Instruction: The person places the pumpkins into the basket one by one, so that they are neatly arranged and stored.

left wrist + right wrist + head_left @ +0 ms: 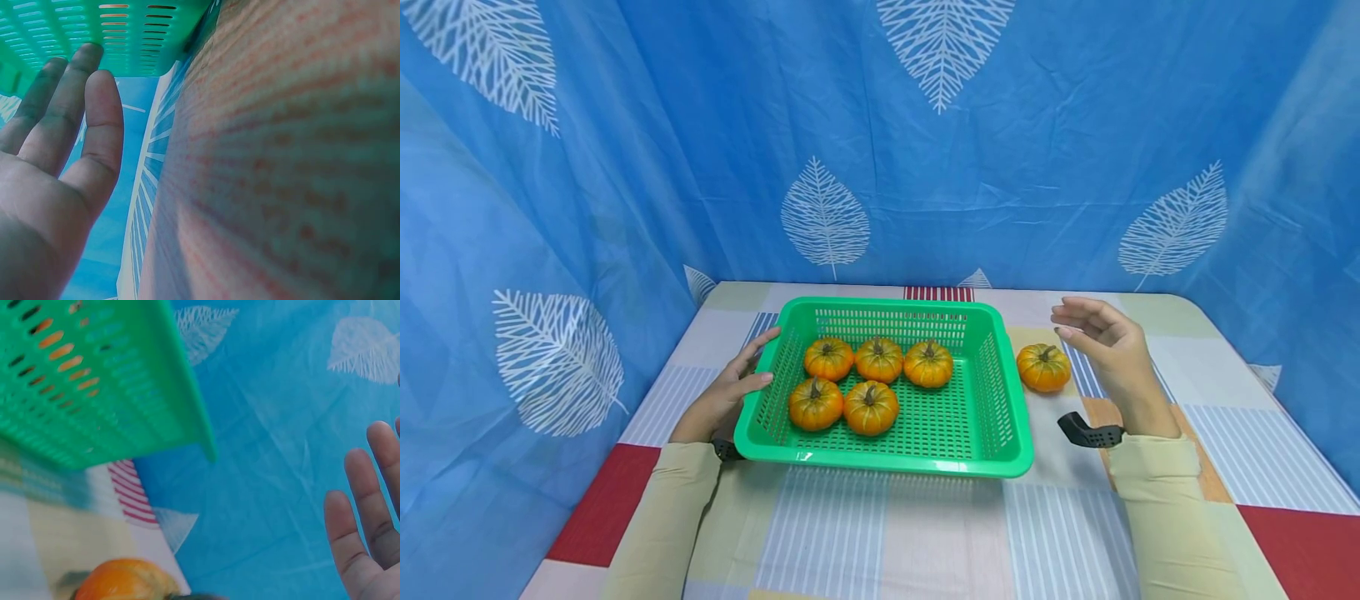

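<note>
Several small orange pumpkins sit in a green plastic basket, three in a row behind and the others in front at the left. My left hand is at the basket's left side, thumb by the rim; in the left wrist view its extended fingers meet the slotted wall. One more pumpkin lies on the table, just outside the basket's right wall. To the right of that pumpkin, my right hand is raised with nothing in it, its fingers loosely bent.
A checked, striped cloth covers the table. Blue curtains with white leaf prints hang behind the table and along its sides. Black wrist straps show at both cuffs.
</note>
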Tool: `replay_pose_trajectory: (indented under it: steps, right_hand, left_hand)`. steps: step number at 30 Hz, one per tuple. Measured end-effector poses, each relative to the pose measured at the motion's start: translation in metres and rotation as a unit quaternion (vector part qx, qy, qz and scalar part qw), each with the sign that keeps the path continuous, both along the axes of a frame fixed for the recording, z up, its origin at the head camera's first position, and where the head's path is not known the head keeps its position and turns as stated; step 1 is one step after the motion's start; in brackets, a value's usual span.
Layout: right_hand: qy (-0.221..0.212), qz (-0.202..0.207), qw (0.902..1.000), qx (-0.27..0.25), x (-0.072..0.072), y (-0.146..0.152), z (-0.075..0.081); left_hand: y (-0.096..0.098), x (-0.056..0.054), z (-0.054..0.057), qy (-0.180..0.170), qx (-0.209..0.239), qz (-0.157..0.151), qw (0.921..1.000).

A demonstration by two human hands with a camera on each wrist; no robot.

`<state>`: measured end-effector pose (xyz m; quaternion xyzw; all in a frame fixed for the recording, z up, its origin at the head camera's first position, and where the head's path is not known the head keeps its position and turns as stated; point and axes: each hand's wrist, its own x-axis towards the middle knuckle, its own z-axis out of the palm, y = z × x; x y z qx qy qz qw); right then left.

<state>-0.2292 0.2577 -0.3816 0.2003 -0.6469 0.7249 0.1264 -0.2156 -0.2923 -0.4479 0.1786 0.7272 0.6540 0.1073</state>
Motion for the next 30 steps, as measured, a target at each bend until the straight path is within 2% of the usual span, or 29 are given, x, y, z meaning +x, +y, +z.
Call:
replay_pose_trajectory:
  steps: [10, 15, 23, 30]
  right_hand:
    - [-0.036, -0.039, 0.9986, -0.003, -0.005, 0.014, -0.026]
    - [-0.064, -0.077, 0.9950, -0.002, -0.007, 0.019, -0.039]
    - [-0.153, -0.132, 0.9792, 0.019, -0.009, 0.029, -0.055]
    - [-0.212, -0.143, 0.9597, 0.116, -0.011, 0.034, -0.066]
  left_hand:
    - [0.001, -0.001, 0.000, -0.014, 0.042, -0.017, 0.9989]
    - [0.001, -0.001, -0.001, 0.000, 0.020, -0.010, 0.9998]
    - [0.000, -0.002, -0.002, 0.006, 0.012, -0.007, 0.9999]
    - [0.000, -0.002, -0.002, 0.007, 0.007, -0.005, 0.9999]
